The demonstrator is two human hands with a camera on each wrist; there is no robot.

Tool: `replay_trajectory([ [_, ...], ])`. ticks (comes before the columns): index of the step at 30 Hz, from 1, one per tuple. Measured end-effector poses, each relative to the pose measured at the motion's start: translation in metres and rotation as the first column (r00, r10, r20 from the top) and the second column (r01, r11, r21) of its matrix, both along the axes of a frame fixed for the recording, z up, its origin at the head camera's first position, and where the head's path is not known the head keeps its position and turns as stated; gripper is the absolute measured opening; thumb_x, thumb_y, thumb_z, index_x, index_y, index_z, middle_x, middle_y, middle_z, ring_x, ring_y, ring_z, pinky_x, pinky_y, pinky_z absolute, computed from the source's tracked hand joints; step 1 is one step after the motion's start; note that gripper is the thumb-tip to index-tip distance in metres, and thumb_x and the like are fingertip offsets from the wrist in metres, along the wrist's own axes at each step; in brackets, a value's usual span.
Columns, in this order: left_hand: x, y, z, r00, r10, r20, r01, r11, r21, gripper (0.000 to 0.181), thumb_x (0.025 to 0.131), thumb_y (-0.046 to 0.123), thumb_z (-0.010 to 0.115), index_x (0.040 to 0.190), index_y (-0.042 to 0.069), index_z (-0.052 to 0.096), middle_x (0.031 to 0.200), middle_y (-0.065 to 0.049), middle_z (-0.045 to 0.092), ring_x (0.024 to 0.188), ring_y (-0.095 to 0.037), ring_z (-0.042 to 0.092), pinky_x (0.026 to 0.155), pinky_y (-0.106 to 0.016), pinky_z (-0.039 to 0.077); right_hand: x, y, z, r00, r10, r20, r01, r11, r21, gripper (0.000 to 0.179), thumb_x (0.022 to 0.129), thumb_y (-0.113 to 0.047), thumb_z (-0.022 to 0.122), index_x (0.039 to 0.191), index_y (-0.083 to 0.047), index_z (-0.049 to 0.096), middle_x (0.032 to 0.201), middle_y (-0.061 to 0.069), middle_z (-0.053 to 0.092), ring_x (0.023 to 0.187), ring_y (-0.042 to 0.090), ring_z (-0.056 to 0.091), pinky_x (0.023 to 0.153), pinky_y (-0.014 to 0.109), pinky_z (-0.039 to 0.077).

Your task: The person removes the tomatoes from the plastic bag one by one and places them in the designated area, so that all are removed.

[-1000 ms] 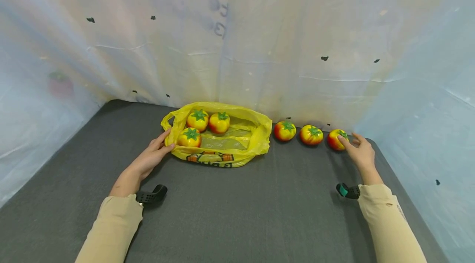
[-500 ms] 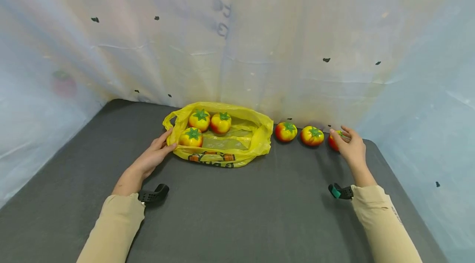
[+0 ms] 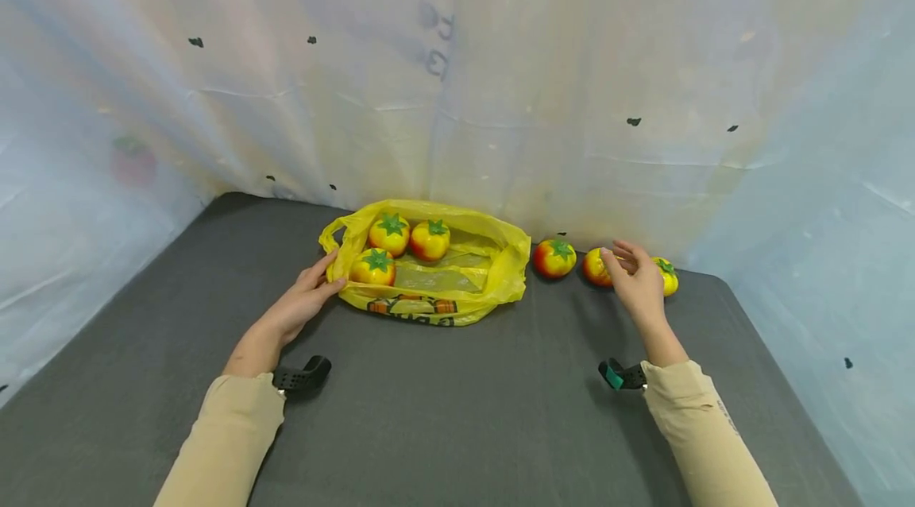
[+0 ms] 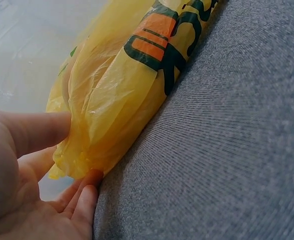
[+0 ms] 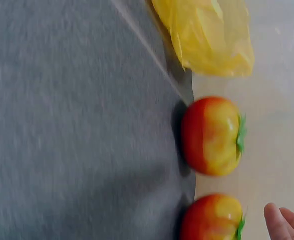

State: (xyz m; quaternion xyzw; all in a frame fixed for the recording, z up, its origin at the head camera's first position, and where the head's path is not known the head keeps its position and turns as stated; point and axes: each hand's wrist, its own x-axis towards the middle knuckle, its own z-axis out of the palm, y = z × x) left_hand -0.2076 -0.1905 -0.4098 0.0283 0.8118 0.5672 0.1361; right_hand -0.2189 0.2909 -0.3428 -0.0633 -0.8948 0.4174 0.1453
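Observation:
A yellow plastic bag (image 3: 422, 308) lies with its mouth open on the dark table, and several red-and-yellow toy tomatoes with green star-shaped leaves are about. Three toy tomatoes (image 3: 374, 267) sit inside the bag's left half. My left hand (image 3: 296, 308) holds the bag's left end between thumb and fingers; the left wrist view shows the bag (image 4: 106, 95) bunched there. To the bag's right stand three more in a row: a near one (image 3: 554, 259), a middle one (image 3: 595, 268) and a right one (image 3: 666, 275). My right hand (image 3: 638, 284) hovers over the middle one, partly hiding it, fingers loosely bent and holding nothing.
A translucent plastic sheet (image 3: 536, 94) hangs behind the table (image 3: 465, 412) and along both sides. The row of toy tomatoes stands close to the table's back edge. Black wrist straps (image 3: 303, 376) are worn on both arms.
My right hand has moved left from the rightmost toy tomato to over the middle one, leaving the rightmost in place. My left hand keeps its hold on the bag.

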Motion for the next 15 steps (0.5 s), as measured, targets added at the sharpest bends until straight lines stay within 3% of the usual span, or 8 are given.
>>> replay_trajectory([
  [5, -0.001, 0.0, -0.001, 1.0, 0.001, 0.0, -0.001, 1.0, 0.006, 0.072, 0.103, 0.032, 0.044, 0.156, 0.019, -0.004, 0.154, -0.026, -0.01, 0.143, -0.043, -0.005, 0.114, -0.058, 0.014, -0.005, -0.015, -0.005, 0.998, 0.013, -0.057, -0.014, 1.0, -0.02, 0.054, 0.096, -0.042, 0.055, 0.136, -0.005, 0.052, 0.134, 0.019, 0.055, 0.121, 0.035, 0.055, 0.097, 0.047, 0.046],
  [8, -0.001, 0.001, 0.0, 1.0, 0.009, 0.003, -0.009, 1.0, 0.016, 0.072, 0.103, 0.032, 0.044, 0.156, 0.019, -0.003, 0.155, -0.025, -0.01, 0.144, -0.042, -0.005, 0.114, -0.058, 0.014, -0.008, -0.025, -0.008, 0.995, 0.026, -0.096, -0.032, 0.998, -0.058, 0.051, 0.096, -0.04, 0.057, 0.133, -0.005, 0.055, 0.129, 0.017, 0.059, 0.115, 0.032, 0.06, 0.089, 0.029, 0.052],
  [11, 0.0, 0.001, 0.0, 1.0, 0.011, 0.005, -0.011, 1.0, 0.024, 0.072, 0.103, 0.031, 0.045, 0.156, 0.019, -0.003, 0.155, -0.025, -0.01, 0.144, -0.043, -0.005, 0.114, -0.058, 0.014, -0.011, -0.034, -0.009, 0.992, 0.057, -0.115, -0.068, 0.993, -0.094, 0.049, 0.095, -0.038, 0.058, 0.132, -0.004, 0.056, 0.128, 0.017, 0.061, 0.112, 0.031, 0.061, 0.075, 0.009, 0.049],
  [15, 0.001, 0.0, 0.001, 1.0, 0.005, 0.0, -0.005, 1.0, 0.027, 0.071, 0.103, 0.029, 0.044, 0.156, 0.019, -0.003, 0.154, -0.027, -0.01, 0.143, -0.044, -0.005, 0.113, -0.059, 0.013, -0.015, -0.045, -0.01, 0.987, 0.105, -0.124, -0.121, 0.984, -0.128, 0.049, 0.096, -0.036, 0.058, 0.132, -0.003, 0.055, 0.128, 0.018, 0.06, 0.113, 0.032, 0.06, 0.07, 0.002, 0.043],
])
